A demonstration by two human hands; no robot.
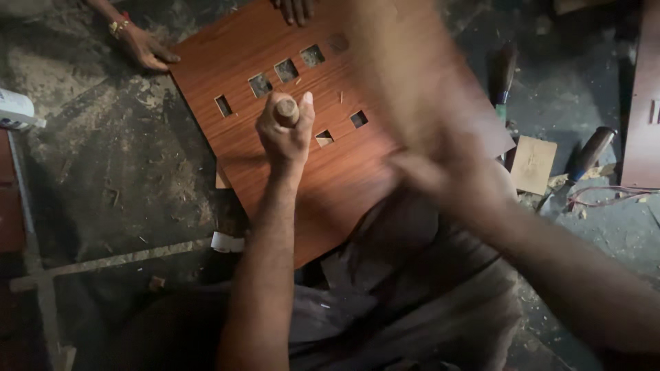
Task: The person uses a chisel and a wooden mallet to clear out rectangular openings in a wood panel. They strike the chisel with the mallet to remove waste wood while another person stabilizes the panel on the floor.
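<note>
One package-like item: white box or container [15, 110] at the far left edge of the floor [103, 172], partly cut off by the frame, with a bluish-grey patch on its side. Print too small to make out. A small white label-like slip [227, 242] lies on the floor, just beside the near-left edge of the wooden panel [330, 172]. No signs or screens.

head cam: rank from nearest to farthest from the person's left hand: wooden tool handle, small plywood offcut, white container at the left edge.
1. wooden tool handle: gripped in the left hand, over the board.
2. small plywood offcut: on the floor to the right.
3. white container: far left edge.
</note>
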